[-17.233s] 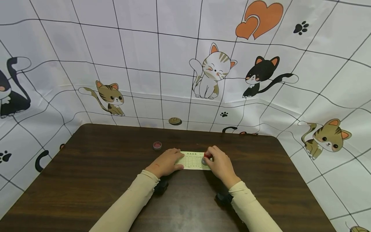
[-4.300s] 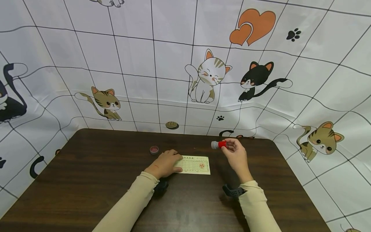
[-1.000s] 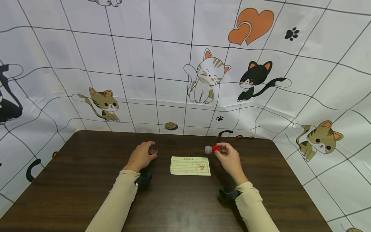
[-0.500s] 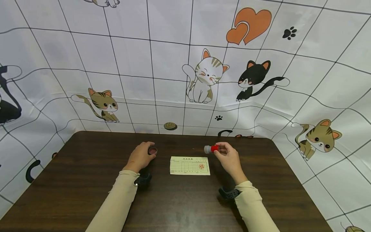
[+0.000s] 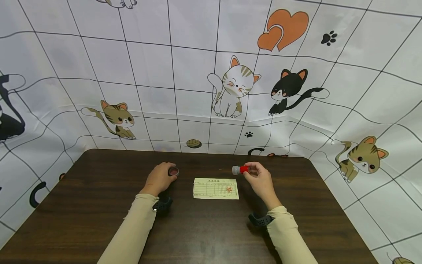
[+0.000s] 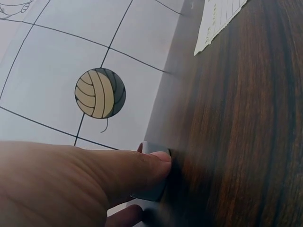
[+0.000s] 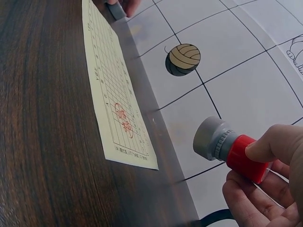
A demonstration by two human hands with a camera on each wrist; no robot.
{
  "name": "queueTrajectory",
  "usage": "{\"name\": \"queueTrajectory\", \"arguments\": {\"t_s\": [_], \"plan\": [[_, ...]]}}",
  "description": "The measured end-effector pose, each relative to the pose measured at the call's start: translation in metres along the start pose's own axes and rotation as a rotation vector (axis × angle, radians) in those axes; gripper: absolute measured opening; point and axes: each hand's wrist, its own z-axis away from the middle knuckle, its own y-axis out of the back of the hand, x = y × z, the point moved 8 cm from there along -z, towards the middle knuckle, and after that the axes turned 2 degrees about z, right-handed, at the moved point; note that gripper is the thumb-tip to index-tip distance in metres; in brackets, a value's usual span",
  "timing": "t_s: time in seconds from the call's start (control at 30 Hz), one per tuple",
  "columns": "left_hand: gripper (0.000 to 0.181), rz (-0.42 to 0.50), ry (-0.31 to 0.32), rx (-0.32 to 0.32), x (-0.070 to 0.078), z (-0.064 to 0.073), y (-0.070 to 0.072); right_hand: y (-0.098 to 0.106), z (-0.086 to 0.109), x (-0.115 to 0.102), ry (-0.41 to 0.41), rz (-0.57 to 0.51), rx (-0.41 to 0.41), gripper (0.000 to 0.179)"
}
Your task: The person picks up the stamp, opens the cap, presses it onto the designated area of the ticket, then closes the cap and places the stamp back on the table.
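My left hand [image 5: 158, 179] is at the back left of the table, thumb and fingers pinching a small round ink pad [image 5: 173, 171] with a dark red face. In the left wrist view the thumb presses on the grey side of the ink pad [image 6: 154, 191]. My right hand [image 5: 262, 183] holds a stamp [image 5: 240, 169] sideways above the table by its red handle, the grey head pointing left. Between the hands lies a pale yellow printed form [image 5: 211, 189]. A round red stamp mark [image 7: 124, 122] shows near the form's right end.
The dark wooden table [image 5: 204, 231] ends at a white cloth backdrop [image 5: 151, 62] with printed cats and grid lines. Each wrist wears a black band, such as the right wristband [image 5: 261, 220].
Earlier the right hand pressed the stamp on the form, then lifted it, showing the red mark. The left hand left the form for the ink pad. Over the last second both hands stay still.
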Motion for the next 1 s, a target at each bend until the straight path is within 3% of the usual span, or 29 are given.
{"name": "queueTrajectory", "arguments": {"t_s": [0.47,0.7,1.0], "plan": [[0.04,0.022,-0.007,0.009,-0.001,0.003,0.002,-0.003,0.001,-0.002,-0.001,-0.009,-0.006,0.031],[0.04,0.074,-0.04,0.046,0.011,0.002,0.012,-0.003,0.001,-0.002,-0.002,-0.023,-0.005,0.031],[0.04,0.071,-0.088,0.029,0.02,0.004,0.013,-0.003,0.0,-0.003,0.0,-0.018,-0.003,0.031]]}}
